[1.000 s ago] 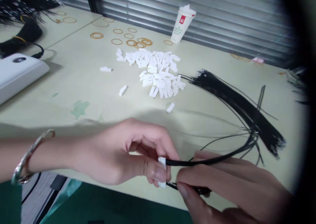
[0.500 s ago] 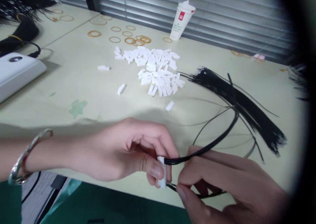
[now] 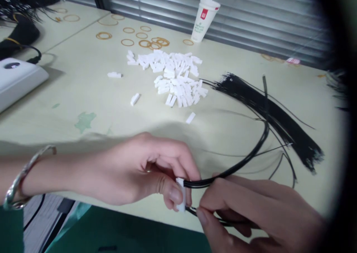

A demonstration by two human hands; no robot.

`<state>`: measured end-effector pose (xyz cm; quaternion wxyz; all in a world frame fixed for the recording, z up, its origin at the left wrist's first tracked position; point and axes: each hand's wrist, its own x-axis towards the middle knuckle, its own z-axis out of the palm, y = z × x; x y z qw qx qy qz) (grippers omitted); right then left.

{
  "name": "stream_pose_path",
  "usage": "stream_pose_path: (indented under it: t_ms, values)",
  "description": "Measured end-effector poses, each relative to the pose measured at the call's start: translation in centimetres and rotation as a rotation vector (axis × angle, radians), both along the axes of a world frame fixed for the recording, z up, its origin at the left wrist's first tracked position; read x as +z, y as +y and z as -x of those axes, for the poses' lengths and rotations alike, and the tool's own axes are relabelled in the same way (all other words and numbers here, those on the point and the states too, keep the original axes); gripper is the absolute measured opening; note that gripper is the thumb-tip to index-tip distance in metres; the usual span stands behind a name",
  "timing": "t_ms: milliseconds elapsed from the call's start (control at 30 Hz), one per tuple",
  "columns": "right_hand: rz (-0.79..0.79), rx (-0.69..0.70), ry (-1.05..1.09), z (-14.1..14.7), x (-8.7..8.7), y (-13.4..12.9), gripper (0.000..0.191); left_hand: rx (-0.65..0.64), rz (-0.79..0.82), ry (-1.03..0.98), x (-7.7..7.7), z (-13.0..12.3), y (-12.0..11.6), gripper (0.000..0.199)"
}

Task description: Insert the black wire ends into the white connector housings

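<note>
A white block full of black wires

My left hand (image 3: 131, 175) pinches a small white block (image 3: 182, 199) between the thumb and fingers, close to the front edge of the tabletop (image 3: 69, 104). A bunch of black wires (image 3: 237, 169) sits in the top end of the block and bends up and away to the right. My right hand (image 3: 251, 204) has its thumb and finger closed on a thin black wire (image 3: 191, 210) at the block's bottom end. I can't tell if its tip is inside.

At the back, near the blinds (image 3: 251, 18), stands a paper cup (image 3: 202, 24). Something white (image 3: 209, 0) pokes out of its top. I can't see what else is in there.

In front of the cup is a big pile of white pieces (image 3: 181, 91). Three more pieces lie apart from it. Beside the pile, on the right, lies a fat bundle of black wires (image 3: 279, 119). Rubber bands (image 3: 161, 42) lie behind the pile, some on top of each other. A white box (image 3: 22, 83) is on the left.
</note>
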<state>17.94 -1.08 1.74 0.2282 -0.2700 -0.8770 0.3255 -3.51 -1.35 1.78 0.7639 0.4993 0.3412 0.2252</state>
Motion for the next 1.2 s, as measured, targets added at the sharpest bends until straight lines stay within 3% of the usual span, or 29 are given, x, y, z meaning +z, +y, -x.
stream_pose_path:
  t_ms: [533, 933, 1200]
  values:
    - [-0.035, 0.004, -0.012, 0.06, 0.01, -0.09, 0.019, -0.029, -0.02, -0.005, 0.08, 0.09, 0.03, 0.012]
    - [-0.155, -0.126, -0.039, 0.1, -0.36, -0.66, 0.016, -0.058, -0.045, 0.049, 0.33, 0.09, 0.02, 0.008]
    - [-0.165, -0.097, -0.036, 0.4, -0.16, -0.53, 0.017, -0.046, -0.057, 0.05, 0.33, 0.06, 0.1, 0.01]
